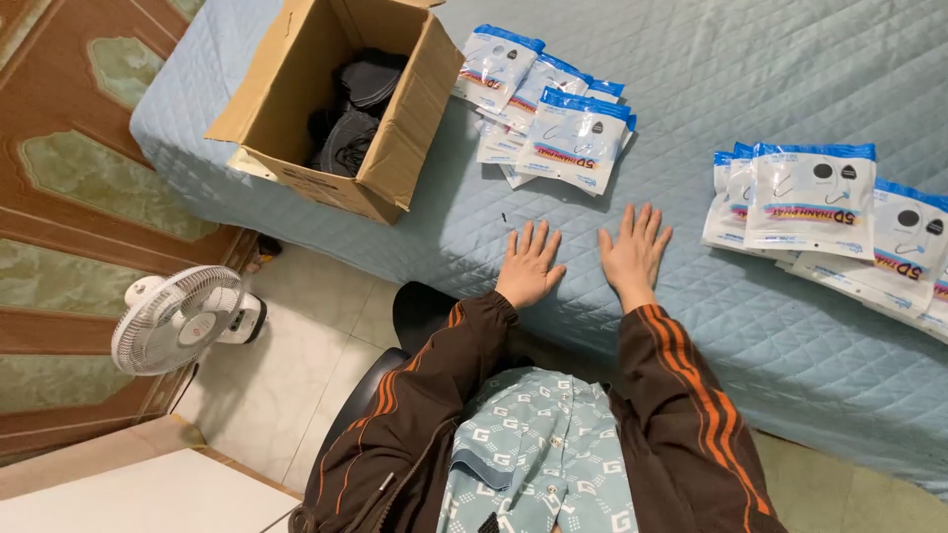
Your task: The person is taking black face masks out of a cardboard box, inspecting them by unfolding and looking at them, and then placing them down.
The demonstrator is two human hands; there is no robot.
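Left hand (529, 265) lies flat, palm down, fingers spread, on the quilted blue bedspread (691, 89); it holds nothing. Right hand (632, 252) just beside it, likewise flat and open, empty. Both sleeves are dark brown with orange stripes.

Ahead of the hands, near but not touching: a loose stack of flat mask packets (553, 123), white pouches with a blue top strip, a coloured band across the lower part and a dark round spot. Well off to the right, a second overlapping row of the same packets (839, 222), running to the frame edge.

Left of the first stack, an open cardboard box (395, 148) holds dark masks (355, 114). On the floor to the left stands a white fan (178, 318).
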